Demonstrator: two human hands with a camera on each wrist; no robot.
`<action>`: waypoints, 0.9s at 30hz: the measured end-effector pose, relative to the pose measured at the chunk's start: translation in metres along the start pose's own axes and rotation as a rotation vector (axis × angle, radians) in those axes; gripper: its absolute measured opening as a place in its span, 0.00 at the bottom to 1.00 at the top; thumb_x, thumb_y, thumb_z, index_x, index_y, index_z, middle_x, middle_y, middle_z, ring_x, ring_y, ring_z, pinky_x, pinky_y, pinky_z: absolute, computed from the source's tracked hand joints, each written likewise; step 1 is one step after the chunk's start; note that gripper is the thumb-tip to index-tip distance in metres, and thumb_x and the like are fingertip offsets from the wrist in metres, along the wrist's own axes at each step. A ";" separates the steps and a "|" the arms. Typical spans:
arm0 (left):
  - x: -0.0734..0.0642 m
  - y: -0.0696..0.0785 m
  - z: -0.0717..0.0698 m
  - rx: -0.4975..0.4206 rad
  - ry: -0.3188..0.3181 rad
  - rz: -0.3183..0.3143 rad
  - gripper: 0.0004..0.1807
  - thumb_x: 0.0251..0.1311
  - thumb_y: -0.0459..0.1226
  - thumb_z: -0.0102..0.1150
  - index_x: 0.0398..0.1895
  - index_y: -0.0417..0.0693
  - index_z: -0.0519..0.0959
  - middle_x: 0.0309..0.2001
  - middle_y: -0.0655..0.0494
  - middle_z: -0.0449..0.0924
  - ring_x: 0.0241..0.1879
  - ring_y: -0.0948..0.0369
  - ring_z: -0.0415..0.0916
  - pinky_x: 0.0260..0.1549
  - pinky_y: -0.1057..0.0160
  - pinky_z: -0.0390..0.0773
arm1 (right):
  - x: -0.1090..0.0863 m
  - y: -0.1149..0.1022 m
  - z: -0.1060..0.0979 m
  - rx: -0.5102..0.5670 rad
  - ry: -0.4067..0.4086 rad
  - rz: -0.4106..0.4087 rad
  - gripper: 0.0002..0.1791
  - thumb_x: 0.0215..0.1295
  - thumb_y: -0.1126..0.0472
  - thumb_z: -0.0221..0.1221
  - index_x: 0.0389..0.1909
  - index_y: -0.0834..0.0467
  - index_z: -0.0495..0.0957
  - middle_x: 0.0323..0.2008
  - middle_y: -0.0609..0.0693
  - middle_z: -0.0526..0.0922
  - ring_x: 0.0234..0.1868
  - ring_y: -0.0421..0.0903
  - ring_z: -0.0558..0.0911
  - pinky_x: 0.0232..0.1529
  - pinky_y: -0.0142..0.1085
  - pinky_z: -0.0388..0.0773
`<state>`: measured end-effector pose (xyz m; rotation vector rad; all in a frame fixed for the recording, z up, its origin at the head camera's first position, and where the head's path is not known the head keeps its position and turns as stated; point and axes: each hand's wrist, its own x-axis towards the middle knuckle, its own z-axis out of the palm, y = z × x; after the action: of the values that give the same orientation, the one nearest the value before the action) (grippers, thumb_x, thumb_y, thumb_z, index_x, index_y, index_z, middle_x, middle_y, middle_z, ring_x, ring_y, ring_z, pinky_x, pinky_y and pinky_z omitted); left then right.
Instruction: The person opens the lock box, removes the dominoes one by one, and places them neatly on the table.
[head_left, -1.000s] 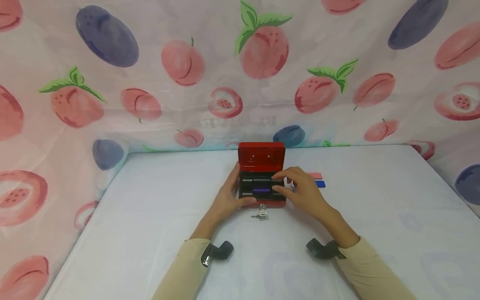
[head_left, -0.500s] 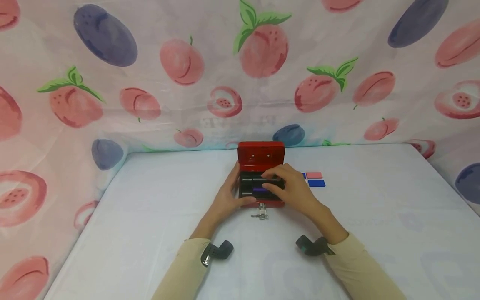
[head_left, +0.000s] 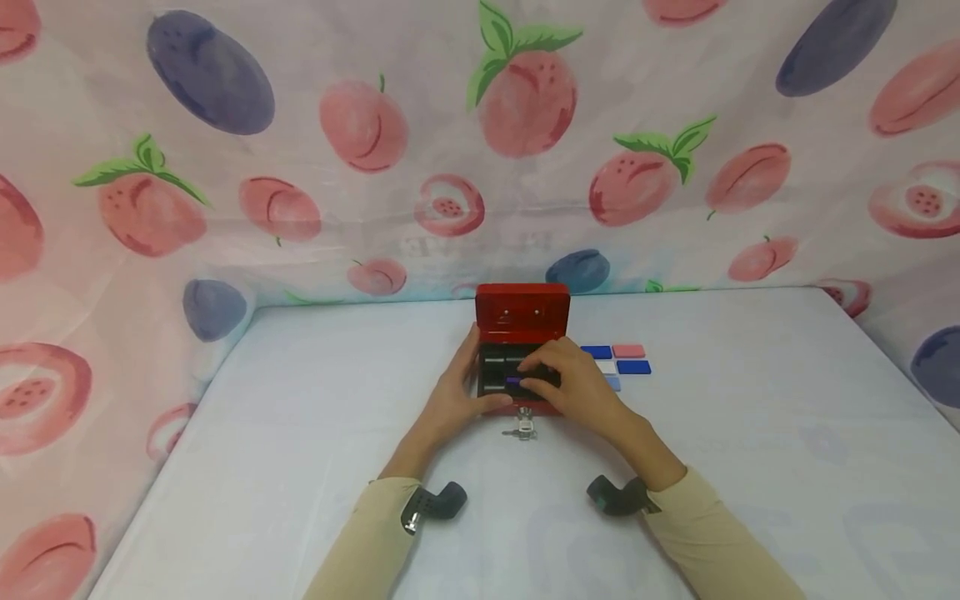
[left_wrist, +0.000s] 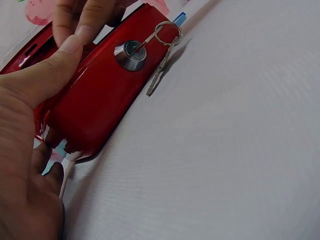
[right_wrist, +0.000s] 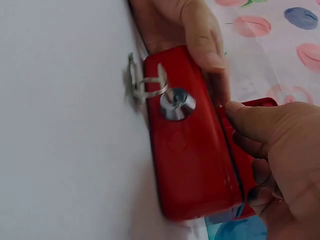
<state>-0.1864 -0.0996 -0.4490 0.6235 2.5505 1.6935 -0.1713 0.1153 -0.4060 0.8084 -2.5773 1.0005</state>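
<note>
A red cash box (head_left: 522, 312) stands with its lid raised and a black tray (head_left: 493, 364) inside. My left hand (head_left: 452, 390) grips its left side, the thumb over the front rim. My right hand (head_left: 573, 377) reaches over the tray's right half. Its curved index finger and thumb lie either side of the right end of a small purple piece (head_left: 512, 380) in the tray. Whether they pinch it is hidden. In the left wrist view a key ring (left_wrist: 168, 34) hangs from a key in the front lock (left_wrist: 131, 55).
Right of the box, several flat tiles lie on the white table (head_left: 300, 433), among them a pink tile (head_left: 628, 351) and a dark blue tile (head_left: 633, 367). A fruit-print cloth (head_left: 360, 217) hangs behind the table.
My right hand has moved left over the tray, its fingertips now at the purple piece, and more tiles show on the table. The left hand and box have stayed put.
</note>
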 end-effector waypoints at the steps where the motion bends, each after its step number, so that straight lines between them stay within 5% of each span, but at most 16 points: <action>1: 0.000 0.000 0.000 -0.001 0.000 0.003 0.60 0.47 0.46 0.74 0.75 0.73 0.40 0.74 0.74 0.42 0.72 0.66 0.44 0.66 0.56 0.56 | 0.000 0.000 0.000 -0.006 -0.006 -0.008 0.09 0.55 0.62 0.69 0.37 0.54 0.83 0.38 0.47 0.81 0.45 0.47 0.75 0.50 0.46 0.77; 27: 0.000 0.002 -0.001 0.004 -0.004 0.014 0.60 0.47 0.46 0.74 0.76 0.71 0.40 0.74 0.72 0.42 0.72 0.65 0.44 0.66 0.57 0.56 | -0.005 0.005 0.002 -0.114 -0.009 -0.072 0.08 0.51 0.62 0.71 0.34 0.57 0.89 0.35 0.48 0.74 0.39 0.45 0.73 0.40 0.37 0.79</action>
<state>-0.1863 -0.0994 -0.4471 0.6452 2.5541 1.6894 -0.1705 0.1191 -0.4125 0.8702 -2.5661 0.8229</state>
